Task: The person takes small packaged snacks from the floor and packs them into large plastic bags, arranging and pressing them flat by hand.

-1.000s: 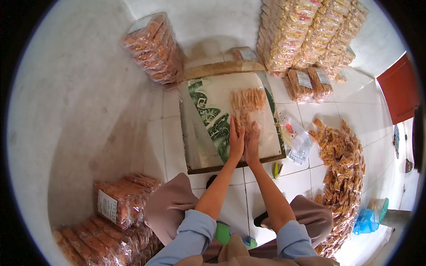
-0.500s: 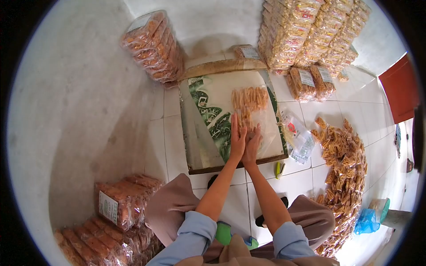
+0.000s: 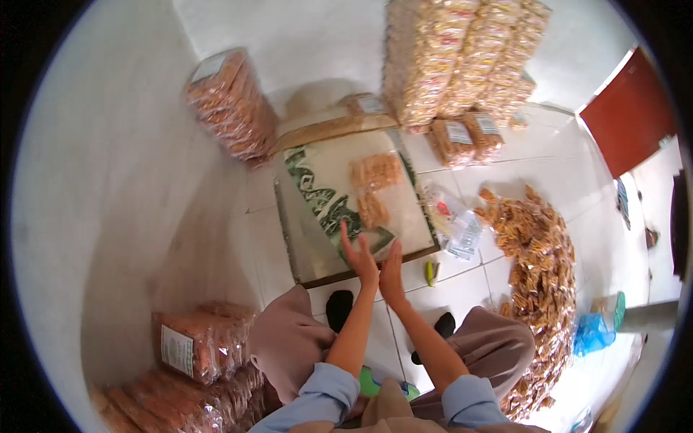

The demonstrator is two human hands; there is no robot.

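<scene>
we sat before a low table (image 3: 310,249), whose top was covered with white and green printed material under a shine, and a wooden strip (image 3: 336,131) closed its far side. on the right half of this top lay a clear bag of brown snack sticks (image 3: 375,171), one wide row at the far end and a narrower group nearer to us.

our left hand (image 3: 361,260) was above the near part of the table, with fingers straight and thumb apart. our right hand (image 3: 392,278) was just beside it at the near edge, fingers extended and close together, palm turned toward the left. we saw no firm hold in either hand; whether the fingertips touched the plastic, we could not tell.

around us was a floor of white tiles (image 3: 465,292) and a grey-white wall (image 3: 130,144). on the right we had loose plastic sheets (image 3: 451,224), a small green tool (image 3: 432,273) and a long heap of small snack packets (image 3: 538,267). tall stacks of pale packs (image 3: 426,65) stood behind, and a red door (image 3: 632,115) was at the far right.
</scene>
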